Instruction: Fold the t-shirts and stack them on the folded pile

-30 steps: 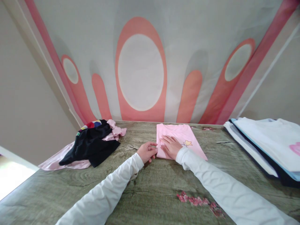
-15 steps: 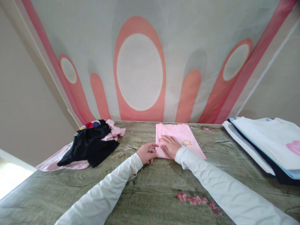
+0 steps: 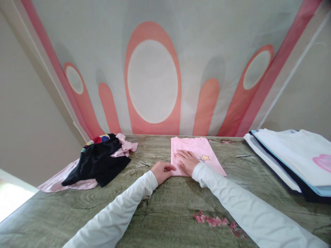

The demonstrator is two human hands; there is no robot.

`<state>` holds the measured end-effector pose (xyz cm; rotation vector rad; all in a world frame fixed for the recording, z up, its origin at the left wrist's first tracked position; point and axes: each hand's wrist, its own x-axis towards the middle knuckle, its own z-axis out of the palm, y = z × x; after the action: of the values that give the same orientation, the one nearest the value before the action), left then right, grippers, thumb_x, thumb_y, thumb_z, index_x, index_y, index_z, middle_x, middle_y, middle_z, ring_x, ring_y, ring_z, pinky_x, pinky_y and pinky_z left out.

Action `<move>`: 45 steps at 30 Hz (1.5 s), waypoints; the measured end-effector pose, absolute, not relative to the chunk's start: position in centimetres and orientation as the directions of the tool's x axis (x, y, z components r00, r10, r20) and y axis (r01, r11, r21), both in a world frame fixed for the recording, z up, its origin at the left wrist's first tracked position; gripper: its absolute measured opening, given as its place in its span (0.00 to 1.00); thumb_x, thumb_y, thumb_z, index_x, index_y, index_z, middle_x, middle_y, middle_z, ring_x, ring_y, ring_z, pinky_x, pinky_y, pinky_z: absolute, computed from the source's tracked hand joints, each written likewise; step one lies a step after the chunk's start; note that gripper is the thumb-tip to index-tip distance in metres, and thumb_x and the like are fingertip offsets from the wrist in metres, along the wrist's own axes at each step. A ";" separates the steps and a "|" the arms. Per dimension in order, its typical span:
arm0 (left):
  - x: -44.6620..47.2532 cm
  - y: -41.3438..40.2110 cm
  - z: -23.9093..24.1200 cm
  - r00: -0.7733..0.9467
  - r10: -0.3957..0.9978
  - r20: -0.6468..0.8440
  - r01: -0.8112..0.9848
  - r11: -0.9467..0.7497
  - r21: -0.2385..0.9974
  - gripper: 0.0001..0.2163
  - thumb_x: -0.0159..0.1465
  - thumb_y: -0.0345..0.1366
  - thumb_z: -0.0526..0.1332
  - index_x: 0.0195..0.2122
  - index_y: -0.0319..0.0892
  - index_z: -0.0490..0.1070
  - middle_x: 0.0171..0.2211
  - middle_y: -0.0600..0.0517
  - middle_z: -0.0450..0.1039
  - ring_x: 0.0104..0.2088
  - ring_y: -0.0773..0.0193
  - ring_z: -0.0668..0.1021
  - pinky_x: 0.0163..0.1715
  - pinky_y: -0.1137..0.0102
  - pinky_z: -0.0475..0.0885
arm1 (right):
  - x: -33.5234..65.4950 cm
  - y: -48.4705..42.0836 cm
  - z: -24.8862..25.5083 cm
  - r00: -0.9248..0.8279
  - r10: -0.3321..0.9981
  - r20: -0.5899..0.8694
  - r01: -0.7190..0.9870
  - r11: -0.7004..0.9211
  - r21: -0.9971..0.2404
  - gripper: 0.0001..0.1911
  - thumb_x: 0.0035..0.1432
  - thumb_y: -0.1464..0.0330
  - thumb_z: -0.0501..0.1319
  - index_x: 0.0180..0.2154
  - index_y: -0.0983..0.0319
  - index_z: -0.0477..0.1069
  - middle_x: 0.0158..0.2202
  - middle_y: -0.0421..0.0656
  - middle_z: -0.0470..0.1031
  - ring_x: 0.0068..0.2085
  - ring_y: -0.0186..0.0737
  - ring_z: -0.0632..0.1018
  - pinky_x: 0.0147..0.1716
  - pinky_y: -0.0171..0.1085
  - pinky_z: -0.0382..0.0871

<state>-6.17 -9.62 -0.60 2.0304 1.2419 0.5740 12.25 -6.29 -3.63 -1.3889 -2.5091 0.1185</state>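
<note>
A pink T-shirt lies folded into a flat rectangle on the table, with a yellow star print near its right side. My right hand rests flat on its front left part, fingers stretched out. At the shirt's lower left corner is my left hand, its fingers curled and thumb and fingertips closed at the edge of the cloth. Part of the left fingertips is hidden behind the hand.
On the left a crumpled black garment lies over a light pink one. A stack of folded clothes, white on top, sits at the right. The wood-patterned table meets a wall with a coral pattern.
My left hand has shifted slightly right, and its fingers have closed at the shirt's corner. My right hand stays flat on the shirt. The view has moved slightly.
</note>
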 end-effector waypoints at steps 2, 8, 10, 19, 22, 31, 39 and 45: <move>-6.1 -9.8 -0.5 0.421 0.907 0.006 0.628 -0.296 0.719 0.11 0.51 0.34 0.59 0.33 0.39 0.76 0.27 0.52 0.75 0.28 0.65 0.74 0.31 0.73 0.68 | 12.2 -6.3 -3.6 -0.503 0.840 0.205 0.820 0.538 -0.194 0.25 0.60 0.61 0.42 0.56 0.61 0.56 0.59 0.46 0.54 0.58 0.43 0.54 0.55 0.46 0.44; -5.9 -10.0 -1.2 0.300 0.953 0.035 0.691 -0.243 0.680 0.11 0.54 0.40 0.58 0.30 0.39 0.76 0.21 0.54 0.73 0.23 0.66 0.73 0.23 0.75 0.66 | 12.3 -6.3 -3.5 -0.510 0.837 0.198 0.816 0.544 -0.196 0.25 0.61 0.60 0.40 0.56 0.60 0.56 0.60 0.46 0.53 0.58 0.43 0.54 0.55 0.46 0.44; -5.7 -9.9 -1.6 0.263 0.963 0.055 0.682 -0.226 0.695 0.11 0.53 0.39 0.58 0.31 0.38 0.74 0.20 0.54 0.72 0.20 0.68 0.72 0.21 0.76 0.65 | 12.3 -6.5 -3.3 -0.515 0.837 0.186 0.814 0.545 -0.200 0.25 0.61 0.59 0.40 0.56 0.58 0.56 0.60 0.45 0.52 0.59 0.43 0.53 0.55 0.47 0.43; -5.6 -9.7 -2.3 0.239 0.970 0.054 0.598 -0.191 0.778 0.10 0.57 0.39 0.55 0.35 0.39 0.67 0.15 0.59 0.66 0.11 0.72 0.68 0.12 0.78 0.59 | 12.1 -6.7 -2.5 -0.516 0.854 0.070 0.827 0.518 -0.217 0.24 0.60 0.54 0.37 0.56 0.47 0.54 0.62 0.39 0.47 0.60 0.54 0.49 0.52 0.57 0.41; -5.4 -9.0 -2.3 0.223 0.975 0.016 0.525 -0.134 0.841 0.09 0.59 0.36 0.52 0.38 0.39 0.63 0.13 0.60 0.65 0.11 0.70 0.70 0.11 0.78 0.60 | 12.0 -6.6 -2.2 -0.518 0.853 0.059 0.825 0.517 -0.227 0.25 0.60 0.52 0.36 0.56 0.45 0.53 0.62 0.39 0.46 0.60 0.56 0.49 0.51 0.60 0.41; -5.1 -4.7 -2.0 0.096 0.994 -0.058 0.368 0.019 0.930 0.08 0.55 0.29 0.56 0.36 0.38 0.59 0.13 0.62 0.64 0.10 0.73 0.66 0.11 0.79 0.59 | 12.1 -6.4 -2.6 -0.494 0.856 0.153 0.809 0.517 -0.282 0.24 0.61 0.57 0.39 0.57 0.54 0.52 0.61 0.43 0.51 0.59 0.50 0.52 0.53 0.57 0.43; -4.5 -3.6 -2.0 0.098 0.992 -0.076 0.409 0.030 0.912 0.10 0.54 0.27 0.58 0.35 0.39 0.58 0.17 0.61 0.66 0.10 0.75 0.65 0.10 0.79 0.59 | 15.0 -3.9 -1.4 -0.426 0.896 0.130 0.826 0.443 -0.348 0.27 0.58 0.60 0.46 0.57 0.62 0.53 0.61 0.49 0.50 0.60 0.46 0.52 0.54 0.48 0.48; -4.5 -3.7 -2.7 0.094 0.996 0.008 0.547 -0.058 0.835 0.10 0.53 0.26 0.57 0.36 0.40 0.60 0.19 0.61 0.66 0.12 0.75 0.66 0.13 0.79 0.61 | 18.4 -3.1 -3.0 -0.258 0.966 0.033 0.921 0.256 -0.294 0.28 0.57 0.53 0.46 0.57 0.56 0.53 0.62 0.44 0.45 0.61 0.51 0.47 0.55 0.56 0.39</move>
<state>-4.52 -3.67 -2.66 1.6902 1.5326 0.8344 18.35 -3.12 -2.96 -1.7707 -2.3178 0.3188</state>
